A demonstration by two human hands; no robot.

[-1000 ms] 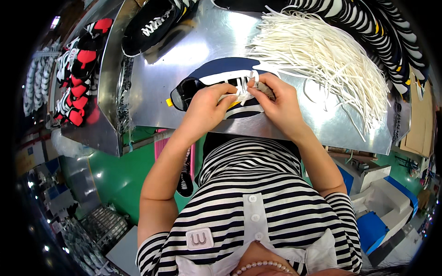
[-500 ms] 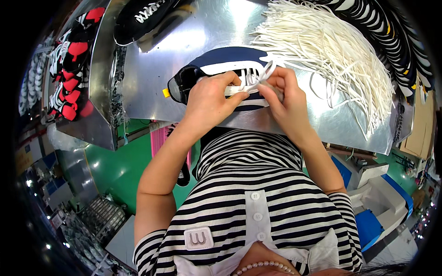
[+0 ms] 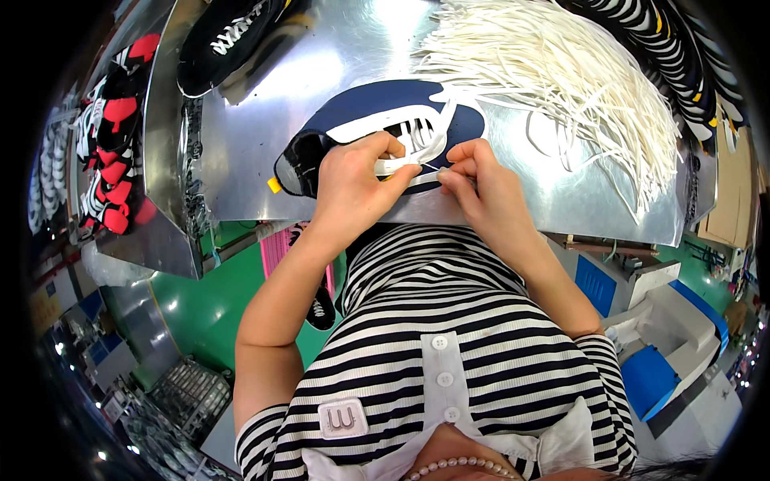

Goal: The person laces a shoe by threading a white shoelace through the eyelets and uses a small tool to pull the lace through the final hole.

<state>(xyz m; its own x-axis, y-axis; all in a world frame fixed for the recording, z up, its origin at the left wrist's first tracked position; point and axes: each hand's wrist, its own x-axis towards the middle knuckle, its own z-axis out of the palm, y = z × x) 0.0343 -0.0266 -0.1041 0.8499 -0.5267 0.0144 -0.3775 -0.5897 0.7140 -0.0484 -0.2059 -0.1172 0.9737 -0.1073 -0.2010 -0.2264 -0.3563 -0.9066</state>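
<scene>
A navy shoe with white trim lies on the metal table, its toe to the right and its black-lined opening to the left. White lace crosses its eyelets and loops over the front of the throat. My left hand is closed, thumb and forefinger pinching the near white eyelet edge, and it covers part of the shoe's side. Close to its right, my right hand pinches a stretch of the shoelace low on the near side, thumb against fingertips. The lace tip in those fingers is hidden.
A wide heap of loose white laces covers the table's right side. One black laced shoe sits at the far left. Stacked dark shoes line the far right; red, black and white shoe pieces hang beyond the table's left edge.
My right hand has moved left and toward me, drawing the lace down to the shoe's near side. The raised lace loop now lies flatter. My left hand keeps its pinch.
</scene>
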